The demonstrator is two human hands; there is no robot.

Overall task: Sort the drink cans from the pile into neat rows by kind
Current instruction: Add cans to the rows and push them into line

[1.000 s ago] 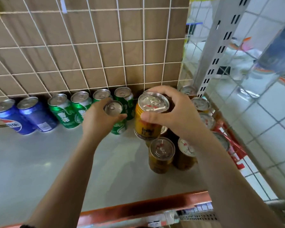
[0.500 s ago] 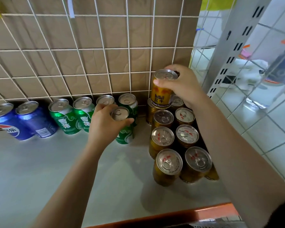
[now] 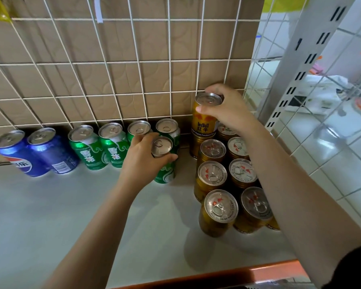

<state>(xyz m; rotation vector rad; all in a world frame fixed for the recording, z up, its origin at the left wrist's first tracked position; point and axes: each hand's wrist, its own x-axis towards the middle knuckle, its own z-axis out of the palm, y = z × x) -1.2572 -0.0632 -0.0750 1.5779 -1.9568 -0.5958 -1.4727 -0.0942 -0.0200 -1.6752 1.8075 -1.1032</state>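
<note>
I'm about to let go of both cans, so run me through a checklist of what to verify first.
1. Right hand grips the gold can round its top: ok.
2. Gold can upright: ok.
3. Gold can seated squarely on the lower gold can beneath it: cannot tell, the join is in shadow.
4. Left hand grips the green can by its top: ok.
5. Green can with its own kind, just in front of the green row: ok.
</note>
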